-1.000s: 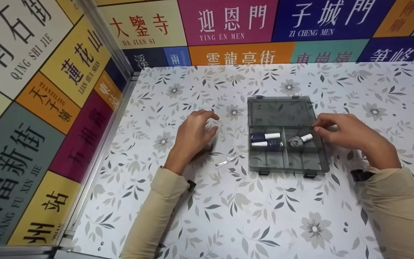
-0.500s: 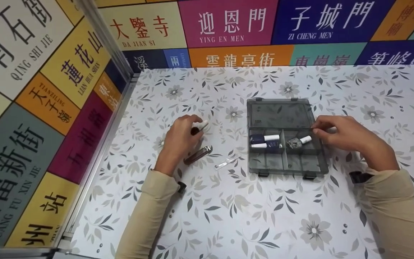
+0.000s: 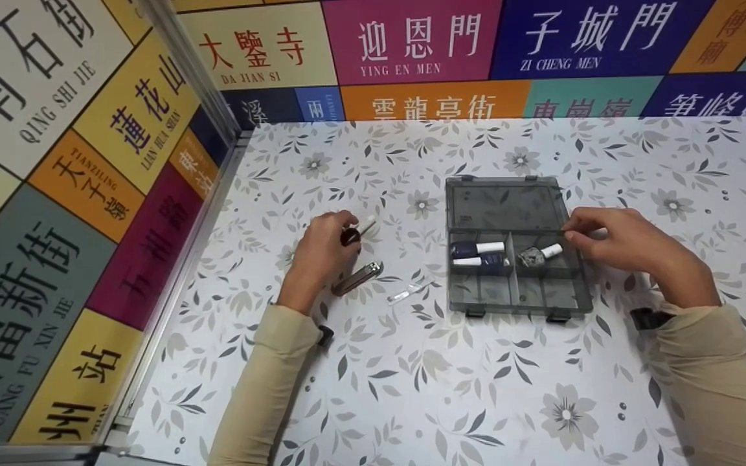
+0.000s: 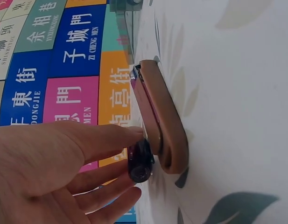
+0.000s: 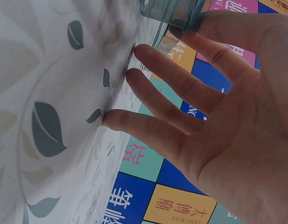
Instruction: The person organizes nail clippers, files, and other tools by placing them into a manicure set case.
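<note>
My left hand (image 3: 324, 252) pinches a dark nail polish bottle (image 3: 350, 236) with a white cap, which lies on its side low at the table. In the left wrist view, the thumb and fingers meet at the dark bottle (image 4: 140, 163). Beside it rests a brown nail clipper (image 3: 357, 278), seen up close as a brown clipper body (image 4: 165, 116). My right hand (image 3: 625, 249) pinches the right edge of a grey see-through compartment box (image 3: 548, 291) between thumb and index finger; its other fingers touch the table in the right wrist view. The box's lid (image 3: 502, 200) lies back.
Two dark blue polish bottles (image 3: 476, 249) lie in the box's upper left compartment, a glittery bottle (image 3: 531, 255) in the upper right. A small clear strip (image 3: 406, 292) lies between clipper and box. Sign-covered panels (image 3: 412, 45) border the patterned table (image 3: 451, 401).
My left hand has moved left and down from the table's middle and taken hold of the dark polish bottle, uncovering the clipper. My right hand stays at the box edge.
</note>
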### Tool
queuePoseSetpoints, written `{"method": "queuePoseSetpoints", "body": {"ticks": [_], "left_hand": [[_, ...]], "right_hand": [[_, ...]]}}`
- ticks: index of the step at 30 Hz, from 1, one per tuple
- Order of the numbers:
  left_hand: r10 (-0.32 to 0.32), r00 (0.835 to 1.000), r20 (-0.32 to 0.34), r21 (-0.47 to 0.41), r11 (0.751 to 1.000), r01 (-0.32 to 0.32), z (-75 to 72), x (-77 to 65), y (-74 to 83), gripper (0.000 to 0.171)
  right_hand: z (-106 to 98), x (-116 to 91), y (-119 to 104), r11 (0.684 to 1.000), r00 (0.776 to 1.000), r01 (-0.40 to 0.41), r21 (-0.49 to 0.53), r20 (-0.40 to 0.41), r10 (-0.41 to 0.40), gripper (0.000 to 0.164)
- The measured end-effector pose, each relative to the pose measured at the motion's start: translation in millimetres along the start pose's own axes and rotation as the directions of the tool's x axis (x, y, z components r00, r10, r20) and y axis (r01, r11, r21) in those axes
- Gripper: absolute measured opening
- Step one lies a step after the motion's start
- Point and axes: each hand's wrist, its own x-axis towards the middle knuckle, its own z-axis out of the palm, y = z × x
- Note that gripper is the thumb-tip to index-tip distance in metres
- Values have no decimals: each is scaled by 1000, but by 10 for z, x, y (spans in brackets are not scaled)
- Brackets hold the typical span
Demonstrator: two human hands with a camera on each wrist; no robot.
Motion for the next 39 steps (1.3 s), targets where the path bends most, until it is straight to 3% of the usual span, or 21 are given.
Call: {"method": "queuePoseSetpoints", "body": {"ticks": [12, 25, 39], "left_hand": [[32, 999, -7, -13, 999, -32, 36, 17, -46, 29], [46, 998, -43, -26, 999, -47, 30, -6, 57, 28], [213, 972, -97, -69, 973, -220, 43, -50, 283, 26]], "right_hand": [[-7, -1, -1, 1000, 1000, -2, 1, 0, 2, 13], [-2, 2, -9, 1000, 1000, -18, 3, 14, 18, 14], [2, 5, -4, 1000, 1000, -20, 6, 15, 19, 14]]}}
